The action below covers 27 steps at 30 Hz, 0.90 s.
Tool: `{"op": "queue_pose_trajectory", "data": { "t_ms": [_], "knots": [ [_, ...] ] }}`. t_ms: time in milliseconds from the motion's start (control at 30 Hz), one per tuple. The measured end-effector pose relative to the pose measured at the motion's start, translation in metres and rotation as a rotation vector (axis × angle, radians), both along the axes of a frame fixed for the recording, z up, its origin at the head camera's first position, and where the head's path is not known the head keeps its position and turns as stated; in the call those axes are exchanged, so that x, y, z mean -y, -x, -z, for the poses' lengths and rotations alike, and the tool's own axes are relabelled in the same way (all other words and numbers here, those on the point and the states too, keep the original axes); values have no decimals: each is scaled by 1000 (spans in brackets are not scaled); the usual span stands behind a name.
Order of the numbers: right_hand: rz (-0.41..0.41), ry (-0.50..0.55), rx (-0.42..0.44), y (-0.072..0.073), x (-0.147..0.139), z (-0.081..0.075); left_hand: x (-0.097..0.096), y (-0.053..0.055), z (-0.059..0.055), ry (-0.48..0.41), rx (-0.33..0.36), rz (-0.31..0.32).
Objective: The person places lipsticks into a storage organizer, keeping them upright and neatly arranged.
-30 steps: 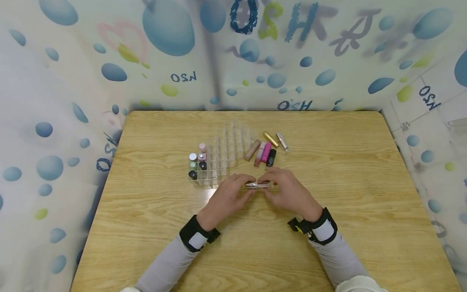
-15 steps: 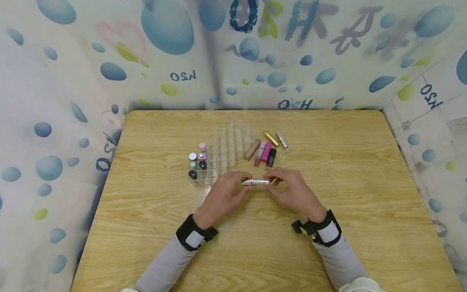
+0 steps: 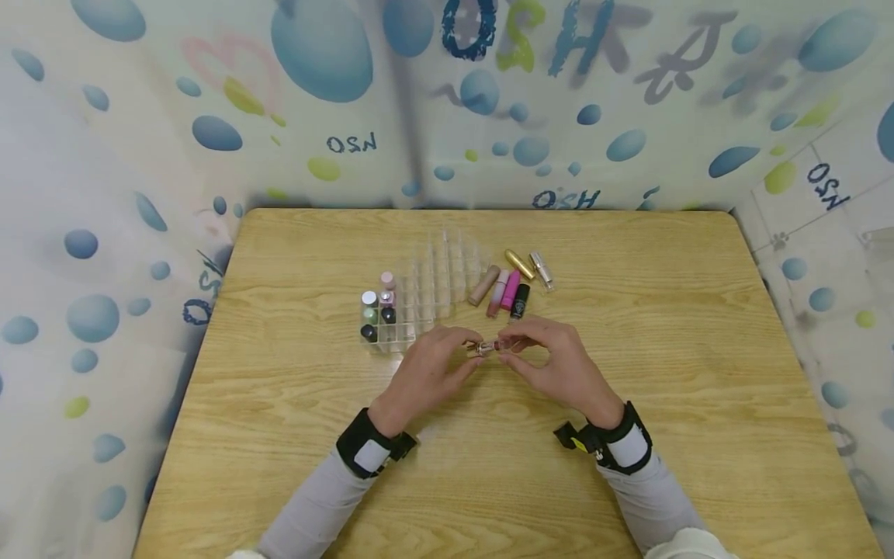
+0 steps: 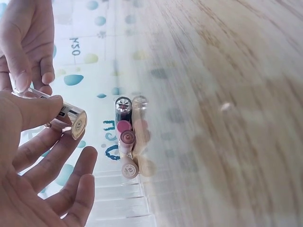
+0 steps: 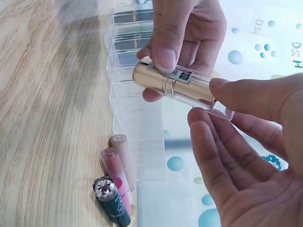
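Both hands hold one lipstick (image 3: 486, 347) over the table, with a gold base and a clear cap. My left hand (image 3: 427, 365) pinches the gold base between thumb and fingers; in the right wrist view its thumb lies on a small label (image 5: 182, 74). My right hand (image 3: 562, 361) pinches the clear cap end (image 5: 220, 109). The cap appears to be on the lipstick. Just beyond the hands lie a black tube (image 3: 519, 301), a magenta tube (image 3: 511, 289), a pinkish lip gloss (image 3: 497, 293) and a taupe tube (image 3: 484, 286).
Left of the tubes stands a clear compartmented organizer (image 3: 440, 299). Several small bottles, one white-capped (image 3: 369, 299), fill its left end. A gold tube (image 3: 519, 264) and a silver clear-ended lipstick (image 3: 541, 270) lie farther back on the wooden table (image 3: 663, 310).
The hands have shifted slightly away from the body. The lipstick has turned between them, lying level half a second ago and slanting now. The other tubes and the organizer stay put.
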State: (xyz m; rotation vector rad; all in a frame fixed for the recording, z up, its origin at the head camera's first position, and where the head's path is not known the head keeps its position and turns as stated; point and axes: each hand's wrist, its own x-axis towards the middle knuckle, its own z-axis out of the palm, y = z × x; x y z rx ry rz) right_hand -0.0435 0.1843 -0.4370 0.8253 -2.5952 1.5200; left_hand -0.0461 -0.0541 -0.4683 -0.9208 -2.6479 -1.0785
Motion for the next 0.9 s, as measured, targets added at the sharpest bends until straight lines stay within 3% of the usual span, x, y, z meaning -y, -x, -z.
{"op": "queue_pose_trajectory", "data": {
  "t_ms": [267,633,900],
  "knots": [
    [2,30,10,0,6,-3,0,0,-2,13,8,4],
    [11,9,17,-1,10,-5,-7,1,-6,-141,-63,89],
    [-10,21,14,-1,15,-3,-10,-1,-7,-173,-60,80]
  ]
}}
